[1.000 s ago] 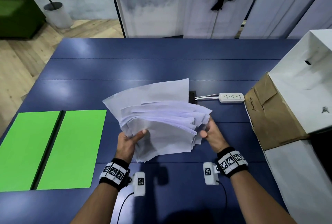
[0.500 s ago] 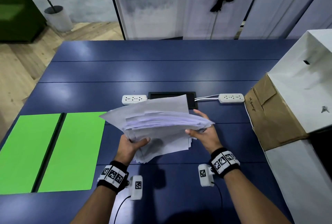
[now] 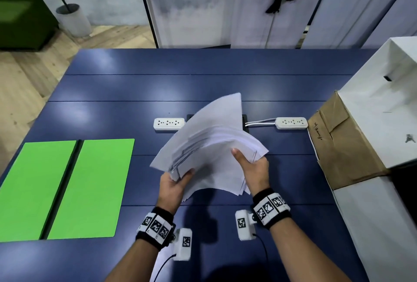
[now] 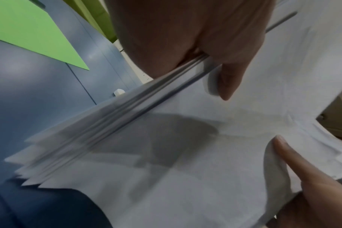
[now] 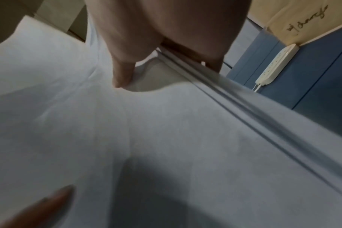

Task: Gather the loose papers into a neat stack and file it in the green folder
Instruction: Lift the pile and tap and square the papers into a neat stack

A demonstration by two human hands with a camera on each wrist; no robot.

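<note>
A ragged stack of white papers is held above the blue table, tilted up on end with its sheets fanned out. My left hand grips its lower left edge, thumb on top. My right hand grips the right edge, thumb on the near sheet. The left wrist view shows the uneven stack of papers pinched under my left hand. In the right wrist view my right hand pinches the stack of papers. The green folder lies open and flat at the left, apart from the papers.
Two white power strips lie behind the papers beside a black cable port. A brown cardboard box and a white box crowd the table's right side. The table stretches back to a curtain.
The stack went from lying nearly flat in both hands to standing tilted on end. My right hand moved from the far right side to the near right edge.
</note>
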